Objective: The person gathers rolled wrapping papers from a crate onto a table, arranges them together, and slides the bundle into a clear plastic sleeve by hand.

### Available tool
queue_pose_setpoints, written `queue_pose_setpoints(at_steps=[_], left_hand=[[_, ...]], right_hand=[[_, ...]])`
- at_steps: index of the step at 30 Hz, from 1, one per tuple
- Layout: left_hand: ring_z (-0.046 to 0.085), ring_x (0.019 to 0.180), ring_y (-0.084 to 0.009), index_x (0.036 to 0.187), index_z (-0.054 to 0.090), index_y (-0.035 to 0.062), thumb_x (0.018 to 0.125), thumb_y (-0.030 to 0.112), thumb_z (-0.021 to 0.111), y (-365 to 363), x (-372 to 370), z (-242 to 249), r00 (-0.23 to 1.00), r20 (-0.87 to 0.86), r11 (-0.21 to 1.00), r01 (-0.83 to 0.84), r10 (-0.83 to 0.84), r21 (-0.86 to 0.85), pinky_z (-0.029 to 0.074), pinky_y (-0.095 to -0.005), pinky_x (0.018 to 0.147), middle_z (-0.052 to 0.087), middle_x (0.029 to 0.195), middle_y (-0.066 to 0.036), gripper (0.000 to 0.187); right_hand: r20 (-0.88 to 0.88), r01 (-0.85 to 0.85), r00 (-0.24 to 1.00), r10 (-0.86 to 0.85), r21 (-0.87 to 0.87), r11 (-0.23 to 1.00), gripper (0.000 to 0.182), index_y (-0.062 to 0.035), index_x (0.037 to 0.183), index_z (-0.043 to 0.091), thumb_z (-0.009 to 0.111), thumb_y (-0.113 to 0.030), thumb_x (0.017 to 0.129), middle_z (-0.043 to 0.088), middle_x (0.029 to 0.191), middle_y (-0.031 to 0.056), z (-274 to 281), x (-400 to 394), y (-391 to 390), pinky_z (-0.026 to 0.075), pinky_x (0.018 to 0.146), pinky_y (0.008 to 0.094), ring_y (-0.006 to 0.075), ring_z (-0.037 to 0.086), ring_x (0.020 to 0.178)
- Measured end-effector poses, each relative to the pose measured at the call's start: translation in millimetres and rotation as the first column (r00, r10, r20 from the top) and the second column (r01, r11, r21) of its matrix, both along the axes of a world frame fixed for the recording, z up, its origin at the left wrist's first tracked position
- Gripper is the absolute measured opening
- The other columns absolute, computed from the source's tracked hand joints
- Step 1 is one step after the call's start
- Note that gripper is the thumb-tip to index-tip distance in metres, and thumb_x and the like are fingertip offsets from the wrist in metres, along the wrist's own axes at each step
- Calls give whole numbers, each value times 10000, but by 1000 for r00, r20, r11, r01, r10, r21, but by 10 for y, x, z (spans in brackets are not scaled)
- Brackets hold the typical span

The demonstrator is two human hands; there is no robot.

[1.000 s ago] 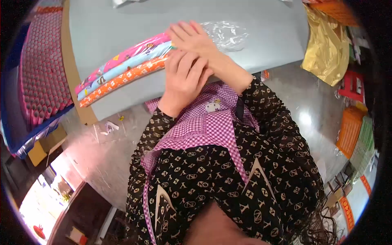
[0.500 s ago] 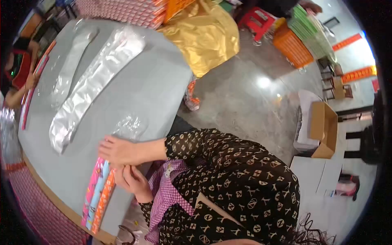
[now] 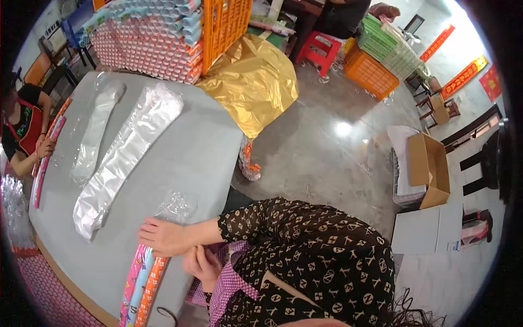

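Note:
Three slim patterned rolls, a pink roll (image 3: 131,283), a light blue roll (image 3: 139,286) and an orange roll (image 3: 151,289), lie side by side at the near edge of the grey table. My right hand (image 3: 163,237) is closed over their upper ends, covering the tips. Beside its wrist, to the right of the orange roll, is my left hand (image 3: 202,266). Its fingers are curled together; whatever they pinch, if anything, is hidden. Crumpled clear plastic (image 3: 177,205) lies just above my right hand. Farther up are silvery plastic sleeves (image 3: 128,158) and a clear sleeve (image 3: 98,131).
A person in a red apron (image 3: 30,128) holds several rolls at the table's far left. Stacked rolls (image 3: 144,46) and an orange crate (image 3: 226,30) stand beyond the table (image 3: 180,152). Gold sheeting (image 3: 256,82) hangs at its corner. An open carton (image 3: 430,169) is on the right.
The view has tilted, so the scene sits lower. My left hand has drawn away from the orange roll to the right, near my right wrist. My right hand stays on the roll ends.

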State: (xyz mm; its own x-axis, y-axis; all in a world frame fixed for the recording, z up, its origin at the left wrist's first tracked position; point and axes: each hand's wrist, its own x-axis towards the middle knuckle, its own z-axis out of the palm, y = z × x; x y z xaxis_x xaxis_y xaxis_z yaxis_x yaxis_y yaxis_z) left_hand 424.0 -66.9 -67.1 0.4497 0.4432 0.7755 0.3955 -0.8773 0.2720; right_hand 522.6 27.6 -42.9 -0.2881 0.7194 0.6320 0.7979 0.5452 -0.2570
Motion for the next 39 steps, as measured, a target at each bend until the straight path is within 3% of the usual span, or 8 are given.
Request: queue_pose_setpoints(at_steps=[5, 7, 12, 23, 29, 31, 34, 39], left_hand=[[524, 1129, -353, 1227, 589, -7, 896, 90, 616, -44, -35, -17, 995, -55, 996, -87, 86, -20, 427, -452, 974, 529, 1273, -175, 346], [526, 1124, -354, 1228, 586, -12, 889, 80, 622, -51, -21, -86, 998, -26, 999, -51, 50, -18, 428, -450, 970, 528, 1269, -175, 353], [528, 1107, -398, 1179, 593, -26, 848, 59, 614, -46, -53, -96, 995, 36, 993, 97, -95, -63, 442, -498, 955, 527, 1232, -200, 342], [525, 1122, -380, 1240, 571, -31, 861, 97, 621, -113, -110, -152, 998, -39, 997, -46, 44, -54, 429, -487, 970, 510, 1239, -185, 403], [532, 1116, -365, 1234, 571, -43, 846, 35, 620, -116, -220, -409, 954, 213, 876, 283, -212, -392, 430, -466, 968, 506, 1253, -190, 399], [517, 1140, -364, 1234, 579, -30, 836, 19, 619, -128, -120, 14, 1000, -8, 989, -16, 15, -144, 417, -473, 997, 499, 1279, -188, 403], [492, 1181, -364, 1237, 585, -18, 831, 22, 616, -132, -122, 35, 994, -69, 989, -90, 82, -117, 399, -484, 1024, 494, 1301, -183, 409], [507, 1188, -375, 1217, 591, -38, 816, -6, 666, -78, -50, -65, 994, 59, 989, 102, -96, -109, 413, -458, 1017, 501, 1286, -175, 410]], right_hand=[[-25, -8, 1000, 9, 34, 999, 484, 11, 1112, 601, 661, -339, 783, 570, 1175, 156, -18, -23, -4, 330, 1055, 468, 298, 493, 1146], [19, -45, 999, 49, -160, 986, 572, 27, 1236, 554, 647, -358, 823, 528, 1328, 194, -3, 0, -27, 291, 1113, 491, 319, 468, 1258], [21, 8, 1000, -7, -23, 1000, 488, 11, 1167, 590, 635, -331, 821, 566, 1206, 155, -13, -19, -39, 306, 1087, 478, 302, 487, 1177], [0, 1, 1000, -1, -96, 995, 545, 19, 1207, 570, 653, -345, 811, 542, 1298, 192, -24, -75, -42, 294, 1112, 504, 333, 483, 1229], [1, 3, 1000, -3, -84, 996, 544, 21, 1200, 574, 650, -353, 812, 546, 1288, 192, -31, -82, -32, 293, 1109, 497, 328, 482, 1223], [-2, 16, 1000, -16, -50, 999, 517, 8, 1180, 589, 640, -358, 819, 560, 1233, 167, -65, -101, -11, 284, 1102, 500, 319, 480, 1193], [-21, 19, 1000, -20, -51, 999, 522, 14, 1177, 588, 637, -358, 814, 558, 1241, 172, -85, -114, -3, 283, 1104, 494, 319, 479, 1197], [-25, 0, 1000, -1, -57, 998, 526, 24, 1168, 589, 636, -352, 803, 553, 1261, 180, -1, -63, -42, 283, 1105, 494, 318, 478, 1204]])
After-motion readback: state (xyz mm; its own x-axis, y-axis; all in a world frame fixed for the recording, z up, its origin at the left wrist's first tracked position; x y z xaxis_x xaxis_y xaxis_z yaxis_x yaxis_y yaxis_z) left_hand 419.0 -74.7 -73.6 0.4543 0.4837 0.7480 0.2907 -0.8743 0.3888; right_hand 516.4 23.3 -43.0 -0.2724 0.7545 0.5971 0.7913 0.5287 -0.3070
